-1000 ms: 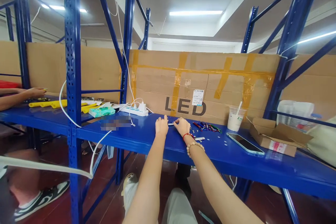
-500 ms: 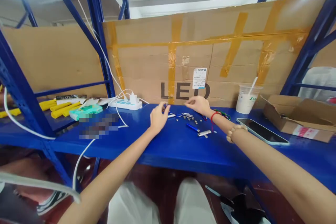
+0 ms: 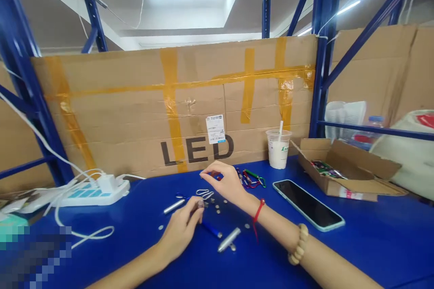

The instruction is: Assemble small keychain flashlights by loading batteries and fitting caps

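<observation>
My left hand (image 3: pixel 179 231) is low over the blue tabletop, thumb and fingers pinched on a small silvery piece (image 3: pixel 200 204) whose kind I cannot make out. Farther back, my right hand (image 3: pixel 226 184) hovers with thumb and forefinger together; anything at their tips is too small to tell. Around the hands lie a silver tube (image 3: pixel 174 206), a blue tube (image 3: pixel 212 230) and a thicker silver tube (image 3: pixel 229 240). Silver carabiner clips (image 3: pixel 204 193) and several small round metal discs (image 3: pixel 217 208) are scattered between. Beyond my right wrist are coloured carabiner keychains (image 3: pixel 252 179).
A phone (image 3: pixel 308 204) lies right of my right forearm. Behind it stand a plastic cup with a straw (image 3: pixel 278 151) and an open cardboard box (image 3: pixel 352 193). At left are a white power strip (image 3: pixel 91 194) and its cable. A cardboard wall (image 3: pixel 135 131) closes the back.
The view has swung right and upward. My left hand has come nearer to the loose parts and now pinches a small silvery piece. My right hand stays raised with its fingertips together.
</observation>
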A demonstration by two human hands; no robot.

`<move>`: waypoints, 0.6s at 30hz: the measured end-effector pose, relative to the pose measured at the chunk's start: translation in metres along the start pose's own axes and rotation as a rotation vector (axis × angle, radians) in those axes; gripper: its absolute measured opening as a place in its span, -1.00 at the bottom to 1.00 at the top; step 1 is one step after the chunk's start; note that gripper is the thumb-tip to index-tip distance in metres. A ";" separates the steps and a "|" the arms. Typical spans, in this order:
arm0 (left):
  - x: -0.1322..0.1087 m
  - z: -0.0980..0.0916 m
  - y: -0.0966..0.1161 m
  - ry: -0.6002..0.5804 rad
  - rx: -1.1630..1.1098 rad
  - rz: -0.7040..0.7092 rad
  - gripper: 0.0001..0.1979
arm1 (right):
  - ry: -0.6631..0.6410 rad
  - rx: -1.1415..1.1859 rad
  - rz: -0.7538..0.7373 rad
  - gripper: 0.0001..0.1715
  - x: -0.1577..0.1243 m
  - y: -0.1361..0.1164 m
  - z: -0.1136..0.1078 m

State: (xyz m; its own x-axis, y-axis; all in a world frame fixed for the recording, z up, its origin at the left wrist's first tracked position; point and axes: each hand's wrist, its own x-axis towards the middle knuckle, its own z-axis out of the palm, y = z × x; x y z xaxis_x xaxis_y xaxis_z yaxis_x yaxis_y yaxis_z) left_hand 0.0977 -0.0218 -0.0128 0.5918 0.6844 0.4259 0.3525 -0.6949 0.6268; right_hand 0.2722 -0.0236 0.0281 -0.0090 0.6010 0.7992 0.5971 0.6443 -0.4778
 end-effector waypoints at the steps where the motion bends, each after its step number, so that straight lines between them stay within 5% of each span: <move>1: 0.000 0.001 0.001 0.021 0.016 -0.029 -0.76 | 0.022 0.011 0.002 -0.79 -0.002 -0.003 -0.003; 9: 0.008 0.008 0.010 0.155 0.228 -0.218 -0.73 | -0.021 -0.001 0.070 -0.77 -0.016 0.007 -0.002; 18: -0.003 0.000 0.019 0.183 0.263 -0.217 -0.75 | -0.156 -0.042 -0.038 -0.78 -0.030 -0.013 0.012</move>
State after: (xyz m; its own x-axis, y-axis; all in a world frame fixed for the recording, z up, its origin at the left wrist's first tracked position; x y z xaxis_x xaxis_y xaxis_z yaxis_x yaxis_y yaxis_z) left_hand 0.1029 -0.0370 -0.0026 0.3517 0.8335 0.4261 0.6434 -0.5458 0.5368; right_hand 0.2549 -0.0443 0.0061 -0.1547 0.6446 0.7487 0.6269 0.6498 -0.4299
